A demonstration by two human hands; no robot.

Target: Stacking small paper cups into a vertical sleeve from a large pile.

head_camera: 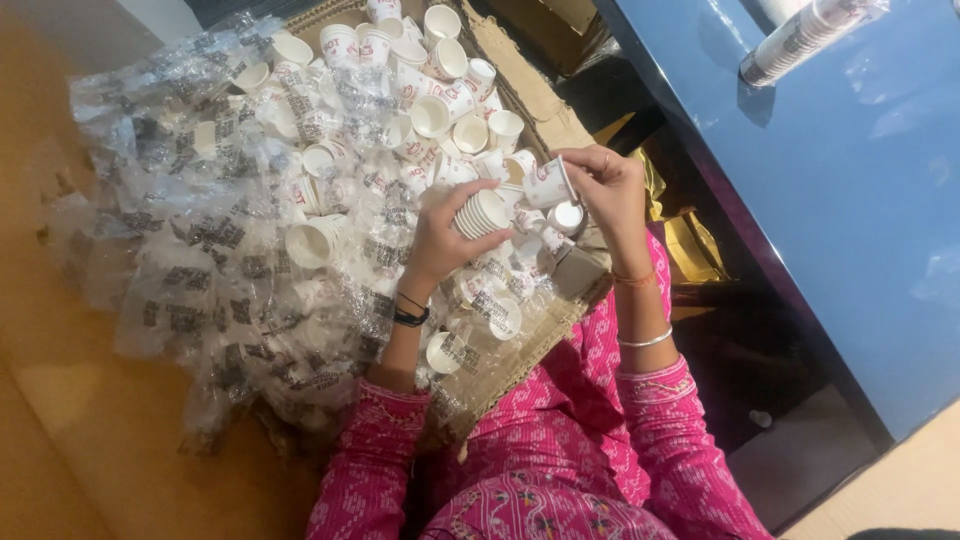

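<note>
Fingers of the left hand (440,232) curl around a nested stack of small white paper cups (482,213), rims pointing toward the right hand. Fingers of the right hand (606,190) pinch a single paper cup (549,184), tilted, just beside the open end of the stack; cannot tell whether cup and stack touch. Both hands sit over the near right part of a flattened cardboard sheet (520,350). Loose cups (440,80) lie heaped toward the sheet's far edge, some upright, some on their sides. Crumpled clear plastic sleeves (210,230) with dark print cover the left side of the sheet. A sleeved stack of cups (800,40) lies on the blue surface (860,200) at the far right.
</note>
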